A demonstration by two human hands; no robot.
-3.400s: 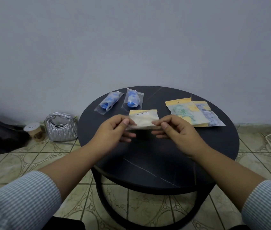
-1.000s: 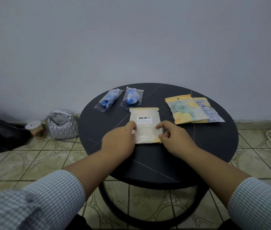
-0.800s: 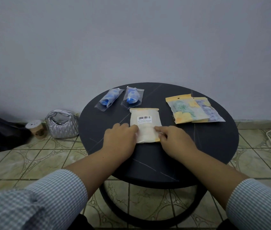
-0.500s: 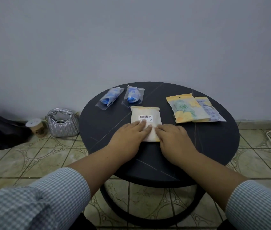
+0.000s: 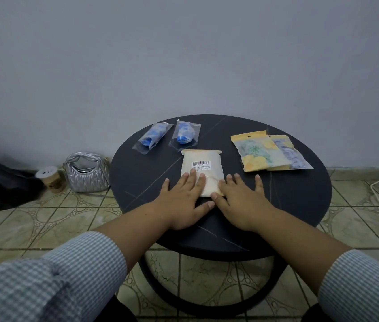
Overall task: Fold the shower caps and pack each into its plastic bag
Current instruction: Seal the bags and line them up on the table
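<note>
- The cream packed bag [image 5: 201, 169], barcode label up, lies flat near the middle of the round black bench [image 5: 300, 196].
- My left hand [image 5: 181, 201] lies palm down, fingers [image 5: 193, 176] straight and spread, pressing the bag's near left part.
- My right hand [image 5: 242, 198] lies flat just beside it, fingers spread wide, covering the bag's near right corner; both thumbs nearly meet.
- Two blue packed bags [image 5: 153, 137] lie beyond; two yellow-topped bags [image 5: 256, 151] overlap to the right.
- A silver handbag [image 5: 86, 173] sits on the tiled floor.

Both flat hands [image 5: 211, 201] press cream packet [image 5: 201, 169].
</note>
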